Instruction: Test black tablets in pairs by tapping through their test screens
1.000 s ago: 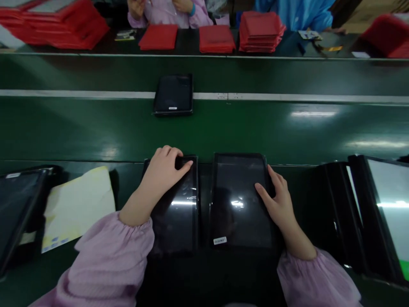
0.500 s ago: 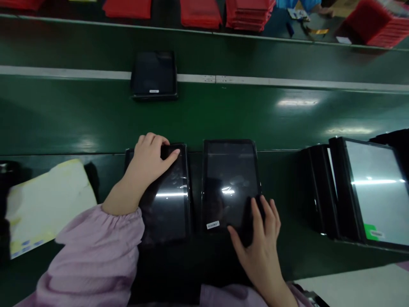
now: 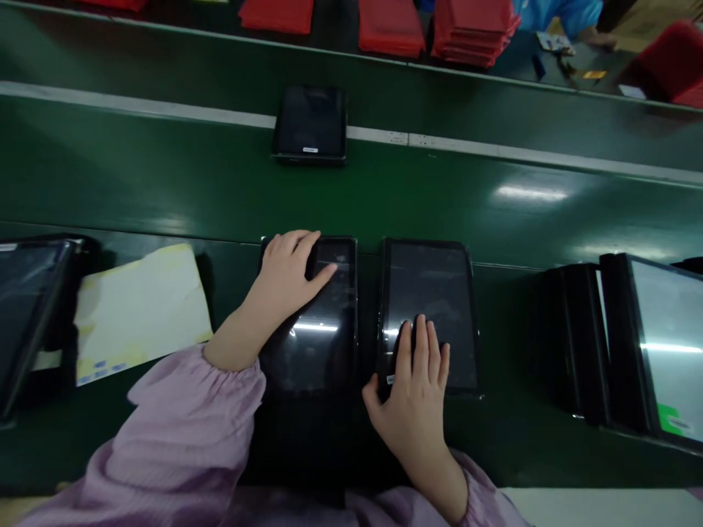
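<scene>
Two dark tablets lie side by side in front of me, screens up. My left hand [image 3: 294,274] rests over the upper left part of the left tablet [image 3: 324,351], its thumb spread across the screen and its other fingers at the top edge. On the lower left part of the right tablet [image 3: 433,285], my right hand [image 3: 414,388] lies with fingers stretched out and thumb apart at the left edge. It partly covers a small white label near the bottom of that screen.
Ahead, another tablet [image 3: 311,124] lies across the white strip of the green surface. Leaning tablets [image 3: 670,344] stand at the right. On the left are a yellowed white sheet [image 3: 143,307] and another tablet [image 3: 25,307]. Red packets [image 3: 389,25] line the far shelf, near a co-worker's blue sleeve [image 3: 579,15].
My right hand has moved from the right tablet's lower right corner to its lower left, over the label. My left hand stays on the left tablet. The view has turned left.
</scene>
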Demonstrator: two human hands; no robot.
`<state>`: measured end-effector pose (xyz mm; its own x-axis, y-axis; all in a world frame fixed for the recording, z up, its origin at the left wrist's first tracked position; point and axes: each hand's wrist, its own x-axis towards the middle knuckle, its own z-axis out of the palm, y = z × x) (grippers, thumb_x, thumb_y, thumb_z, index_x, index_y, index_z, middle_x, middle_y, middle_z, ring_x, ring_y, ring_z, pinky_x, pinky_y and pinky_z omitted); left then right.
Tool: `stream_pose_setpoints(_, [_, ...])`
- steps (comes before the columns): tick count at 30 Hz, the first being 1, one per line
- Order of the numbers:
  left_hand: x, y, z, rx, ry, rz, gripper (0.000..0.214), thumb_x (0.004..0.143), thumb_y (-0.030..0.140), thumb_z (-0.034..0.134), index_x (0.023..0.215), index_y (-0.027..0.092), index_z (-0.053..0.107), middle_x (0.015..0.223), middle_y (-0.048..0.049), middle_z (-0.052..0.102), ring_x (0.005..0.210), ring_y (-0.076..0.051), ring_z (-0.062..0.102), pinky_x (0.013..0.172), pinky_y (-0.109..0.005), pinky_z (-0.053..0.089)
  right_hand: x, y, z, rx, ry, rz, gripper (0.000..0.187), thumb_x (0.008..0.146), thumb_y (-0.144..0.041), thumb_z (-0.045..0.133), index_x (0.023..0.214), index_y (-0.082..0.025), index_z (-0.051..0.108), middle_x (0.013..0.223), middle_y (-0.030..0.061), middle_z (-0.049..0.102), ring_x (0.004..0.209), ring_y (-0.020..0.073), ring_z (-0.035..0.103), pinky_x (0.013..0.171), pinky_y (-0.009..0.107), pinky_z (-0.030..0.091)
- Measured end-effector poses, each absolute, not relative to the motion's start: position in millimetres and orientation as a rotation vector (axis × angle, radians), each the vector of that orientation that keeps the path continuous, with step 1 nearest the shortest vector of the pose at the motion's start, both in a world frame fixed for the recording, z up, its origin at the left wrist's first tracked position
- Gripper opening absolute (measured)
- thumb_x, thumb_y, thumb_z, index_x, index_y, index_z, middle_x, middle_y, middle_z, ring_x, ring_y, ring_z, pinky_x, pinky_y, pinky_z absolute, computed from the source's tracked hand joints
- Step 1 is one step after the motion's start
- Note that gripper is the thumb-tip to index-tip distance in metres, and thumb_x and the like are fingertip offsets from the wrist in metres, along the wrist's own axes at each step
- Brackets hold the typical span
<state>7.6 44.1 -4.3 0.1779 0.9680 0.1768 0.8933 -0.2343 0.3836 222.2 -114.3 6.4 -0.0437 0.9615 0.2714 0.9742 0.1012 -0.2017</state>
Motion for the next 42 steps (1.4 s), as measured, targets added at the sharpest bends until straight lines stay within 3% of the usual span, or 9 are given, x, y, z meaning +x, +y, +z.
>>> stream_pose_setpoints(5, [3.1,67.1,-3.3,2.224,1.839,0.708,0.021,0.1,0.033,0.056,0.111,0.022,0.069,0.114,-0.0138,0.069,0.115,-0.035,0.066,0.111,-0.054,0.052,217.2,-108.0,7.8,-1.937,-2.105,-0.184,0.084,0.098,-0.022,0.044,0.174,-0.009,0.011,0.158,0.0283,0.054,0.148,0.0452,0.049,0.115,0.072,0.044])
stream_pose_setpoints(9, [-0.4,72.7,-3.6,2.218,1.803,0.742,0.015,0.099,0.029,0.055,0.104,0.023,0.068,0.108,-0.0114,0.067,0.109,-0.032,0.066,0.108,-0.052,0.054,216.7,-104.2,7.0,-1.932,-2.118,-0.223,0.083,0.101,-0.024,0.044,0.175,-0.008,0.009,0.156,0.0291,0.055,0.145,0.0447,0.051,0.115,0.071,0.043])
stream_pose_setpoints(17, [-2.5,70.7,-3.4,2.172,1.75,0.751,0.019,0.1,0.031,0.053,0.111,0.024,0.067,0.114,-0.0121,0.068,0.115,-0.032,0.066,0.112,-0.051,0.052,217.2,-103.3,7.0,-1.904,-2.156,-0.235,0.083,0.099,-0.024,0.043,0.174,-0.007,0.012,0.156,0.0299,0.055,0.145,0.0451,0.051,0.115,0.069,0.043])
stream_pose_setpoints(22, [-23.6,30.6,8.3,1.995,1.87,0.83,0.041,0.102,0.041,0.053,0.137,0.022,0.061,0.145,-0.0159,0.062,0.14,-0.034,0.058,0.125,-0.056,0.043,220.6,-103.1,6.7,-1.882,-2.138,-0.22,0.081,0.101,-0.027,0.044,0.174,-0.01,0.015,0.156,0.0271,0.057,0.144,0.0435,0.054,0.116,0.067,0.044])
stream_pose_setpoints(24, [-34.9,-12.4,11.2,1.828,1.949,0.833,0.049,0.101,0.047,0.053,0.143,0.022,0.059,0.147,-0.0166,0.062,0.142,-0.035,0.058,0.123,-0.057,0.046,222.5,-102.9,6.1,-1.865,-2.146,-0.23,0.079,0.102,-0.029,0.045,0.174,-0.011,0.018,0.156,0.027,0.057,0.143,0.0442,0.055,0.115,0.068,0.045])
stream_pose_setpoints(27, [-38.8,-93.2,9.0,1.443,2.012,0.839,0.052,0.099,0.055,0.054,0.137,0.02,0.064,0.138,-0.0172,0.07,0.127,-0.036,0.07,0.112,-0.057,0.057,223.3,-102.1,4.7,-1.862,-2.157,-0.247,0.078,0.102,-0.03,0.045,0.174,-0.011,0.02,0.155,0.0283,0.057,0.142,0.046,0.056,0.114,0.07,0.045])
stream_pose_setpoints(31, [-18.2,-170.7,0.0,0.946,2.043,0.911,0.048,0.09,0.056,0.07,0.128,0.025,0.071,0.129,-0.0123,0.078,0.117,-0.032,0.077,0.098,-0.047,0.066,222.8,-100.5,4.2,-1.868,-2.184,-0.288,0.078,0.104,-0.032,0.044,0.174,-0.012,0.018,0.153,0.0299,0.057,0.139,0.0478,0.058,0.112,0.073,0.046])
stream_pose_setpoints(35, [0.6,-176.7,-2.7,0.599,2.091,1.117,0.046,0.076,0.057,0.077,0.107,0.024,0.075,0.111,-0.0108,0.082,0.1,-0.03,0.081,0.092,-0.046,0.068,225.0,-99.3,5.7,-1.839,-2.228,-0.343,0.077,0.105,-0.033,0.044,0.174,-0.013,0.016,0.151,0.0307,0.057,0.138,0.0487,0.059,0.108,0.073,0.049])
stream_pose_setpoints(42, [-0.2,-154.3,6.4,0.524,2.074,1.111,0.053,0.068,0.06,0.077,0.106,0.023,0.075,0.107,-0.0114,0.081,0.097,-0.03,0.079,0.092,-0.048,0.066,228.0,-99.1,3.5,-1.8,-2.239,-0.302,0.078,0.103,-0.032,0.047,0.174,-0.015,0.018,0.155,0.0289,0.053,0.143,0.0475,0.054,0.113,0.075,0.045])
